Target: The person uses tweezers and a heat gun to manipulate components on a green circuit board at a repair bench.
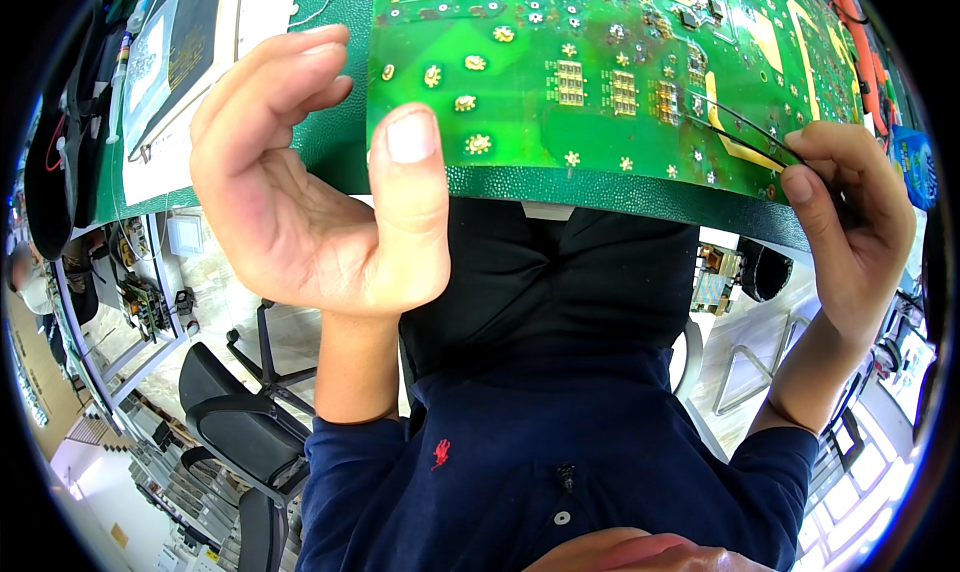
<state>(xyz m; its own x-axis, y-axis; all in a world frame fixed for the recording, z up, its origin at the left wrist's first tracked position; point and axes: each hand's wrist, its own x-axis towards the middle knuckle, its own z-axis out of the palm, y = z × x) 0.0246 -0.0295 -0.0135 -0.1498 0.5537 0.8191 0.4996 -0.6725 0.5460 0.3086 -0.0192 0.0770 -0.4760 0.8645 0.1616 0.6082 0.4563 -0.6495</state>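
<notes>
A large green circuit board (620, 122) with gold pads and small components lies on a green textured mat (325, 122). My left hand (310, 182) is raised palm up at the board's left side, fingers loosely curved and apart from the thumb, holding nothing; its thumb tip overlaps the board's edge in the picture. My right hand (845, 212), at the board's right, grips dark tweezers (740, 122) between thumb and fingers. Their tips point left, beside a small group of components (668, 102) on the board.
A paper sheet with a flat package (170, 72) and a black case (60, 122) sit at left. Red tools (865, 62) and a blue packet (912, 167) are at right. Below are a black office chair (225, 412) and shelving (150, 302); a blurred person (30, 287) is at far left.
</notes>
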